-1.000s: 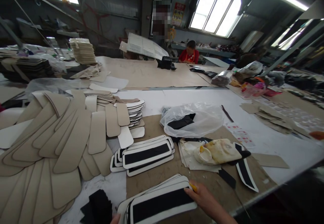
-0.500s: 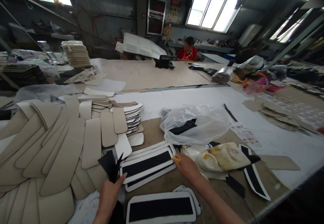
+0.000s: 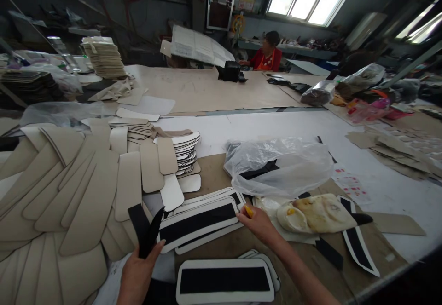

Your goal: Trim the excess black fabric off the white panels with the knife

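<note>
Meanwhile, a white-bordered panel [image 3: 199, 223] lay over a stack [image 3: 216, 238], its right end pinched in the right hand's [image 3: 257, 226] closed fingers, which also gripped something yellow [image 3: 248, 211]. The left hand [image 3: 138, 270] clasped black pieces [image 3: 138, 222], thumb at the panel's left end. Beyond sat a plastic bag [image 3: 300, 171] and a co-worker [image 3: 267, 60] in red.
</note>
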The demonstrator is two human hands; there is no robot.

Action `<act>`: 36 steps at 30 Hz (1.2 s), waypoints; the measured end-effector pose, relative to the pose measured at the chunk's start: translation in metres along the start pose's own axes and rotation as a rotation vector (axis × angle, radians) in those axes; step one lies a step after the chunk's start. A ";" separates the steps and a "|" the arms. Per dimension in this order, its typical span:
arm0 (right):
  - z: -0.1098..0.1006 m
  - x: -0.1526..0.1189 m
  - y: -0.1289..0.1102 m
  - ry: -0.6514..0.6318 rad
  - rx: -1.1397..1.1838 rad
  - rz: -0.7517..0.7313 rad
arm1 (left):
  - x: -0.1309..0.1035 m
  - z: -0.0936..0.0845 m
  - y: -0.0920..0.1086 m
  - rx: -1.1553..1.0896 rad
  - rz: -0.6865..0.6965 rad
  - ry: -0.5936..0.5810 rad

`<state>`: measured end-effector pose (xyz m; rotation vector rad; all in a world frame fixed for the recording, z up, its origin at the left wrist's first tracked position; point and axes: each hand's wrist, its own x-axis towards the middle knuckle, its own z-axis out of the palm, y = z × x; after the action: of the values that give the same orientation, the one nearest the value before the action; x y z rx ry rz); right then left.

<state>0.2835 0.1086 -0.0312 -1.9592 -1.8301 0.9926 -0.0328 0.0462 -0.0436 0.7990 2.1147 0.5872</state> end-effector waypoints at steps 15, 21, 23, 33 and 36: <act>-0.022 -0.020 -0.030 0.003 -0.020 -0.159 | -0.027 -0.020 0.005 -0.406 0.003 -0.221; -0.044 -0.049 -0.057 -0.049 0.089 -0.178 | -0.058 -0.049 0.009 -0.717 -0.049 -0.429; -0.046 -0.055 -0.061 -0.062 0.098 -0.190 | -0.065 -0.056 0.007 -0.820 -0.048 -0.430; -0.050 -0.079 -0.073 0.082 -0.017 -0.253 | -0.098 -0.059 0.003 -0.590 0.034 -0.454; -0.032 -0.085 -0.061 0.335 -0.115 -0.262 | -0.094 -0.044 -0.014 -0.478 0.063 -0.337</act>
<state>0.2610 0.0451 0.0548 -1.7571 -1.9153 0.4586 -0.0263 -0.0361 0.0218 0.6377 1.5607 0.8817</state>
